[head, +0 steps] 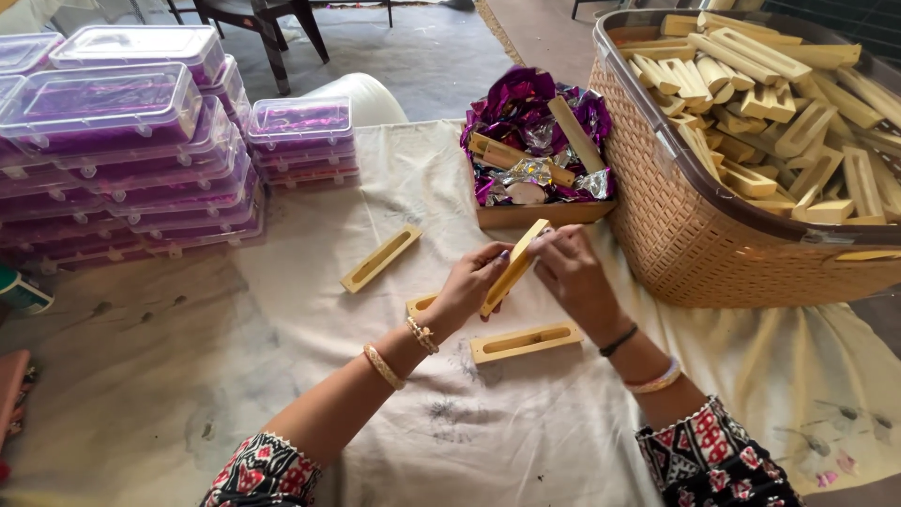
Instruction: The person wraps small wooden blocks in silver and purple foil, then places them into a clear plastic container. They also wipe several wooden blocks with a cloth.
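Head view, looking down: your left hand and right hand meet over a cream cloth, both pinching one slotted wooden block that tilts up between them. Your left fingers close around its lower half; your right fingertips press together on its upper end.

Take that held block as the landmark. Just beneath it, partly hidden by your left hand, lies a second wooden block, and below it, near your wrists, a third block rests flat with its slot facing up. To its left, well apart, a fourth block lies at an angle. Right behind it sits a shallow cardboard box heaped with purple and silver foil wrappers and a few more wooden pieces. To its right stands a woven tan basket piled with the same wooden blocks. Far to its left, clear plastic boxes with purple contents are stacked in several columns.

Cloth covers a grey floor smudged with dark marks; dark chair legs stand at the far edge.
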